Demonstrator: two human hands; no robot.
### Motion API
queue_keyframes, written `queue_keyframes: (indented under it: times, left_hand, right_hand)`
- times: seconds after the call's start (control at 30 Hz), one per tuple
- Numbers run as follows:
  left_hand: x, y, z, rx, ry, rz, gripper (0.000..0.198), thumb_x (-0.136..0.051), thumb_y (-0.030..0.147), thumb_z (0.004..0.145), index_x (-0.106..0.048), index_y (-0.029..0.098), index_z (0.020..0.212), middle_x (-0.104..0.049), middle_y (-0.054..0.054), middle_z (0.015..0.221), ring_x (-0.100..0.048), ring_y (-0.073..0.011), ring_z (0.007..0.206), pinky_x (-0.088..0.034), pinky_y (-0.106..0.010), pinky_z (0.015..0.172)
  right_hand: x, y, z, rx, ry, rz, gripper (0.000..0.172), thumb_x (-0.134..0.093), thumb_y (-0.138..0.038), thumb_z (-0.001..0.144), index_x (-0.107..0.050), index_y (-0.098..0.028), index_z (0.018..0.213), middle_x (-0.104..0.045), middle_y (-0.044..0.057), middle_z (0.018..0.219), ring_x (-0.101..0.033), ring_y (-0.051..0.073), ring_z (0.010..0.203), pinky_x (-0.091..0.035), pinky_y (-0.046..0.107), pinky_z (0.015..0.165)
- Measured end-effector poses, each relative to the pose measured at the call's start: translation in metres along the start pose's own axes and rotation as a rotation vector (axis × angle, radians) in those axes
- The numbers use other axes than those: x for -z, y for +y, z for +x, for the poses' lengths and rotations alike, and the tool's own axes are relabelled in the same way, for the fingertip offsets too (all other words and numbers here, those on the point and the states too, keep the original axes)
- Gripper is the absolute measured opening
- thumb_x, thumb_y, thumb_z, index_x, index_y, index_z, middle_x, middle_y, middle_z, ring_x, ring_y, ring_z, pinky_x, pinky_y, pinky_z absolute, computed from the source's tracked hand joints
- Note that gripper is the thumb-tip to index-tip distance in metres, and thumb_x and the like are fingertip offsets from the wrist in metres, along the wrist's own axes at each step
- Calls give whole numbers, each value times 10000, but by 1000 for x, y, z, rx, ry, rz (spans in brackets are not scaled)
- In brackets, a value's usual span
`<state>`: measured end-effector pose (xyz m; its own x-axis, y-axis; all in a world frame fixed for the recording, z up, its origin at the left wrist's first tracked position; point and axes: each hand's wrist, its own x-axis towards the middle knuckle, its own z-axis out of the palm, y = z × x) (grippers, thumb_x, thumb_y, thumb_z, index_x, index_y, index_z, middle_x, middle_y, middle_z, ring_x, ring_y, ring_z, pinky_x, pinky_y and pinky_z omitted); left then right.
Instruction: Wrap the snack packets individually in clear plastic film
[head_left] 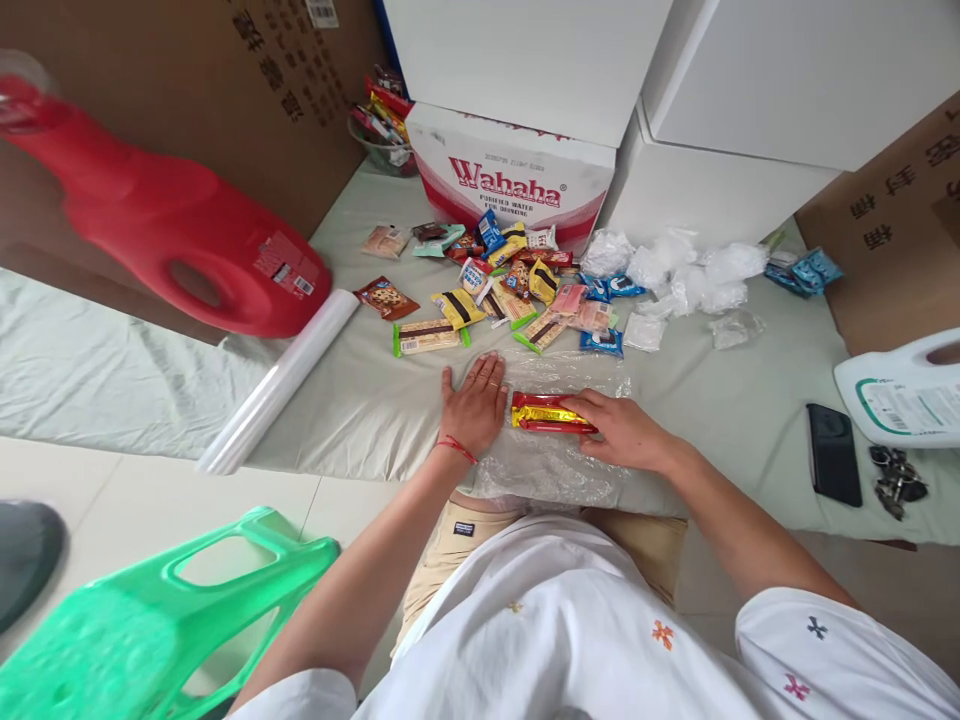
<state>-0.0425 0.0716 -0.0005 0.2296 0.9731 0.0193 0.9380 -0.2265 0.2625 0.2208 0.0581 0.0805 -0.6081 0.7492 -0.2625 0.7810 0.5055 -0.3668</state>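
Clear plastic film [555, 475] lies spread on the light green cloth in front of me. Red and gold wrapped snack bars [551, 412] rest on it, lying side by side. My right hand [619, 430] grips their right end, thumb and fingers closed around it. My left hand [474, 403] lies flat beside the film's left edge, fingers stretched forward and holding nothing. Just beyond it are a green-ended wafer pack [431, 337] and a yellow snack packet [459, 308], part of a loose pile of small packets.
A film roll [281, 380] and a red detergent bottle [202, 225] are on the left. At the back stand a Wahaha carton [517, 185] and white boxes. Crumpled plastic bundles [686, 275] sit back right; a phone [834, 455], keys [898, 480] and white jug [911, 390] lie right.
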Motion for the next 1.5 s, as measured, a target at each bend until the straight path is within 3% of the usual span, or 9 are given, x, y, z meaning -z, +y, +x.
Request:
queue_keyframes:
  times: [0.17,0.33,0.7,0.8,0.93,1.07,1.2,1.37,1.5]
  left_hand:
    - [2,1,1,4,-19,16,596,-182,363,1067,-356,225,1620,-347,-101,1673,-341,-259,1559,-96,-680,1262]
    - [3,2,1,4,-18,31,595,-159,340,1067,-372,227,1611,-355,-94,1671,-340,-247,1560,-110,-672,1263]
    - [0,-6,-2,17,55,-133,556,-276,320,1050,-442,224,1572,-416,-87,1651,-400,-257,1528,-109,-604,1290]
    - [-4,-12,-4,19,130,-210,512,-330,327,1045,-511,236,1515,-436,-90,1644,-383,-262,1537,-192,-571,1279]
    - [-1,-22,-4,14,325,-319,398,-412,312,1028,-633,213,1344,-520,-112,1577,-347,-270,1548,-301,-529,1244]
    - [15,-25,9,13,462,-349,352,-399,313,1039,-686,176,1190,-649,-131,1381,-483,-265,1422,-392,-475,1185]
    - [30,-15,43,8,243,-250,422,-353,348,1054,-684,140,1216,-721,-147,1181,-609,-301,1194,-464,-482,1046]
    - [29,4,88,-84,-36,-46,409,-403,339,1023,-672,122,1242,-707,-184,1198,-601,-356,1188,-443,-500,975]
    - [26,9,105,-157,-127,55,347,-480,331,976,-686,133,1172,-695,-186,1202,-595,-360,1193,-430,-479,955]
  right_hand:
    - [8,-3,12,-43,66,-109,584,-593,-270,924,-503,-198,1496,-616,128,1368,-674,279,1073,-519,338,794]
    - [9,-3,26,33,-12,-147,527,-616,-292,936,-546,-209,1451,-635,128,1356,-694,282,1030,-510,331,746]
    - [9,27,34,100,-15,0,576,-650,-418,966,-543,-228,1500,-580,120,1472,-640,278,1215,-515,341,938]
    - [12,26,39,102,-12,10,635,-660,-491,957,-527,-217,1514,-564,130,1493,-629,291,1244,-511,365,982]
    - [16,13,40,91,-19,-47,685,-675,-557,938,-515,-229,1518,-548,128,1513,-637,290,1237,-523,347,944]
    - [15,-8,33,-14,-1,-170,665,-679,-520,947,-510,-223,1518,-533,144,1528,-673,293,1163,-539,347,870]
    - [3,-27,26,-122,53,-251,639,-637,-480,979,-499,-179,1526,-504,174,1556,-635,325,1227,-544,392,904]
    - [-10,-37,30,-201,85,-251,682,-627,-465,982,-446,-152,1560,-421,198,1615,-615,335,1259,-542,407,928]
    - [-8,-38,40,-249,146,-203,719,-513,-571,1017,-397,-139,1580,-422,203,1606,-623,328,1242,-540,394,908]
